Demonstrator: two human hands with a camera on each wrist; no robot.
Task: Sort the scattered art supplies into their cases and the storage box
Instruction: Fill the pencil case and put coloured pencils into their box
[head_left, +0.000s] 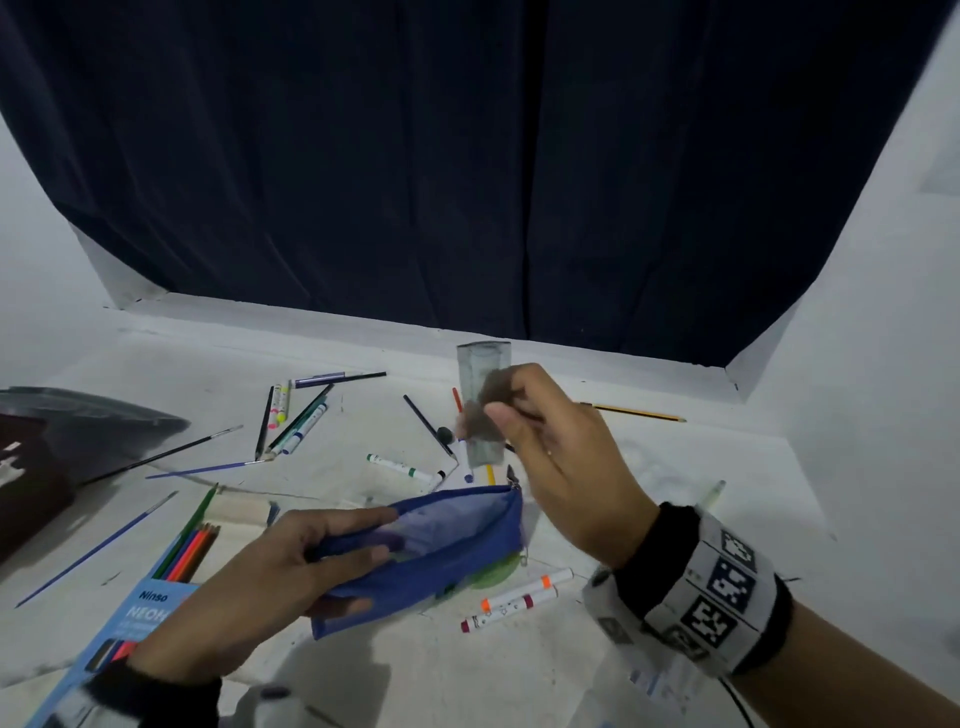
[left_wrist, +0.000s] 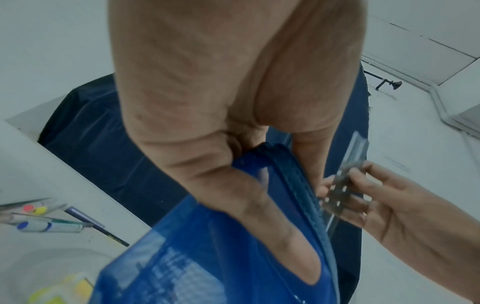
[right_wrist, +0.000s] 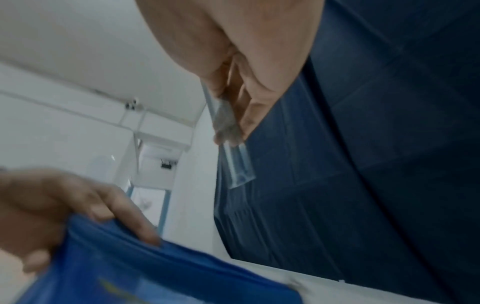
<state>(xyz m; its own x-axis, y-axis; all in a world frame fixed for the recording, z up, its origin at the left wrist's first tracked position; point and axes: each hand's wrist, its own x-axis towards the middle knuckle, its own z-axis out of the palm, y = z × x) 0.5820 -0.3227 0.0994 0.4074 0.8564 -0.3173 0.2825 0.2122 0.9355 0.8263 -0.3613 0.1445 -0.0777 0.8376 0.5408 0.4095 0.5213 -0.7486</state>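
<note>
Your left hand (head_left: 270, 587) grips the blue mesh pencil case (head_left: 431, 545), thumb on the upper lip, fingers curled under, mouth held open and lifted off the surface. The left wrist view shows your thumb (left_wrist: 272, 226) pressed along the case's zipper edge. Your right hand (head_left: 561, 457) pinches a clear plastic ruler (head_left: 480, 405) between thumb and fingertips, held nearly upright above and just behind the case's zipper end; the ruler is not in the case. The right wrist view shows the ruler's free end (right_wrist: 240, 168) sticking out past your fingers. A marker-patterned band (head_left: 717, 587) wraps your right wrist.

Outward: a white table (head_left: 363, 343), scuffed, with white walls on both sides and a dark navy curtain (head_left: 467, 156) hanging behind. Scattered on it: 2 markers (head_left: 519, 597) just right of the case, a green-capped marker (head_left: 405, 467), a cluster of markers and pencils (head_left: 296, 415) at back left, paintbrushes (head_left: 171, 452), a yellow pencil (head_left: 639, 413) at back right. A coloured pencil box (head_left: 171, 571) lies under your left wrist, pencils sticking out. A dark object (head_left: 31, 467) at the left edge is cut off; can't tell what it is. Something green under the case shows through blurred. Both wrist views are motion-blurred.
</note>
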